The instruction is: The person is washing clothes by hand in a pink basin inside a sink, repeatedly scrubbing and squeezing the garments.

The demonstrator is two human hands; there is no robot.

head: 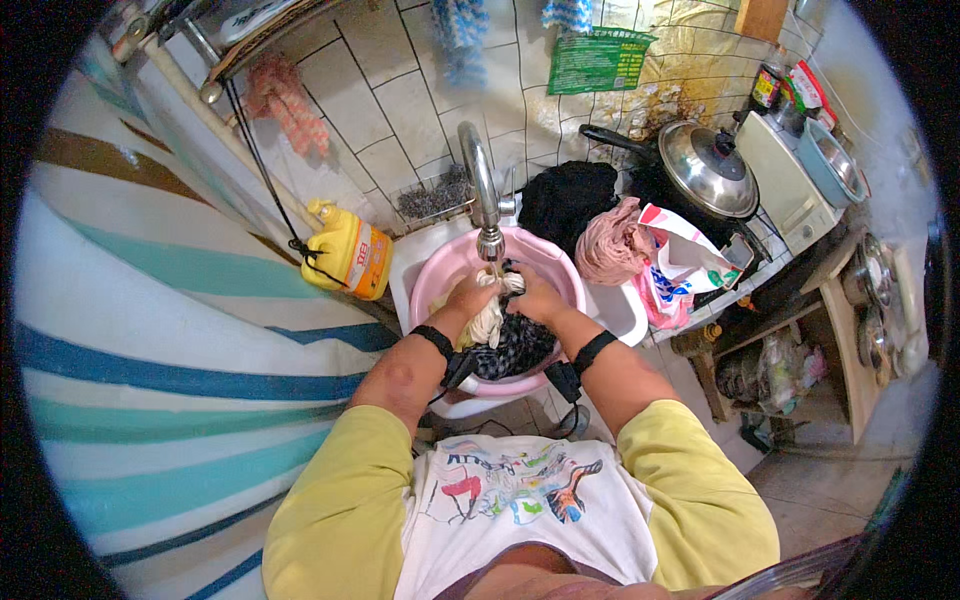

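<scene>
My left hand and my right hand grip a bunched cream cloth over a pink plastic basin. The cloth hangs wet and twisted between them, right beneath the spout of a chrome faucet. Water seems to run down onto it. Dark patterned fabric lies in the bottom of the basin, partly under the cloth. The basin sits in a white sink. My fingertips are partly hidden by the fabric.
Left of the sink stands a yellow detergent jug. A black garment, pink cloth and a plastic bag are heaped at the right. Beyond them is a lidded wok. A striped curtain hangs along the left.
</scene>
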